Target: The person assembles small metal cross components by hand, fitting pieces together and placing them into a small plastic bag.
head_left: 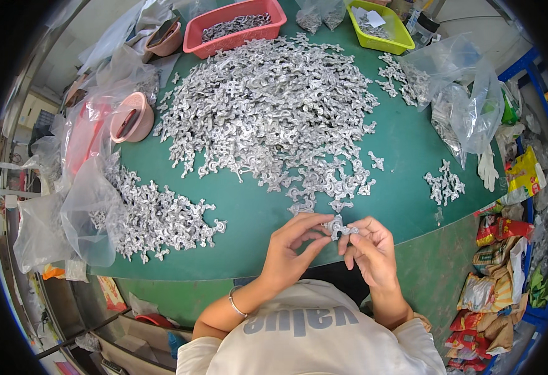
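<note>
Near the table's front edge, my left hand (pixel 291 249) and my right hand (pixel 372 251) meet over a small silver-grey metal casting (pixel 338 229). The fingers of both hands pinch it from either side, and the fingertips partly cover it. Just beyond the hands, a large heap of similar metal castings (pixel 267 106) spreads over the green table (pixel 405 181). To the left lies a smaller pile of castings (pixel 161 219). A little group of castings (pixel 444 184) rests off to the right.
At the back stand a red tray (pixel 192 39) of metal parts and a yellow-green tray (pixel 383 42). A pink bowl (pixel 141 125) sits left, beside clear plastic bags (pixel 89 212). Another clear bag (pixel 474 94) and a white glove (pixel 487 169) lie right, near a blue rack (pixel 546 106).
</note>
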`<move>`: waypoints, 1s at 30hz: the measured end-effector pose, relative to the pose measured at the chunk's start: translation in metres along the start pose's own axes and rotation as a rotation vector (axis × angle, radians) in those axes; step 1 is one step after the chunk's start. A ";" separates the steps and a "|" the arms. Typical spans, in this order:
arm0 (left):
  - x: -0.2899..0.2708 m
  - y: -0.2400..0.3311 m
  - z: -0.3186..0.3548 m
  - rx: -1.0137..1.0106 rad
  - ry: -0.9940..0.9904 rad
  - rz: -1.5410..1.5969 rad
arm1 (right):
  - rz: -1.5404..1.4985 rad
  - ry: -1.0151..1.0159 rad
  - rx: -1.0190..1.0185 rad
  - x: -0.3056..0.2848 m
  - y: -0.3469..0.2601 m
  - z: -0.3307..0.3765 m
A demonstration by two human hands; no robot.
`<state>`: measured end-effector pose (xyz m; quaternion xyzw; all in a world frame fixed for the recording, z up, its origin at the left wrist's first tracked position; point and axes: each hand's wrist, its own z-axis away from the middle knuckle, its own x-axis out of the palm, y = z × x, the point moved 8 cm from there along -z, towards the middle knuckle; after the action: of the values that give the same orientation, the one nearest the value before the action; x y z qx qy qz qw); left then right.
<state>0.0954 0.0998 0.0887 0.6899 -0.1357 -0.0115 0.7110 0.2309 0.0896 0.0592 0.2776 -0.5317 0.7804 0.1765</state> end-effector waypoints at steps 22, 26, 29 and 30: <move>-0.089 0.004 0.030 0.154 0.380 -0.921 | 1.115 0.414 -0.334 -0.040 -0.032 -0.011; -0.132 -0.019 0.052 -0.089 0.417 -1.568 | 1.660 0.345 -0.624 -0.024 -0.021 -0.026; -0.136 -0.017 0.058 -0.148 0.466 -1.629 | 1.698 0.335 -0.608 -0.032 -0.009 -0.029; -0.133 -0.013 0.057 -0.150 0.467 -1.628 | 1.722 0.338 -0.658 -0.030 -0.010 -0.028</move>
<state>-0.0422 0.0703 0.0529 0.5082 0.5543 -0.3858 0.5344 0.2531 0.1195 0.0405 -0.3925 -0.7156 0.4828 -0.3175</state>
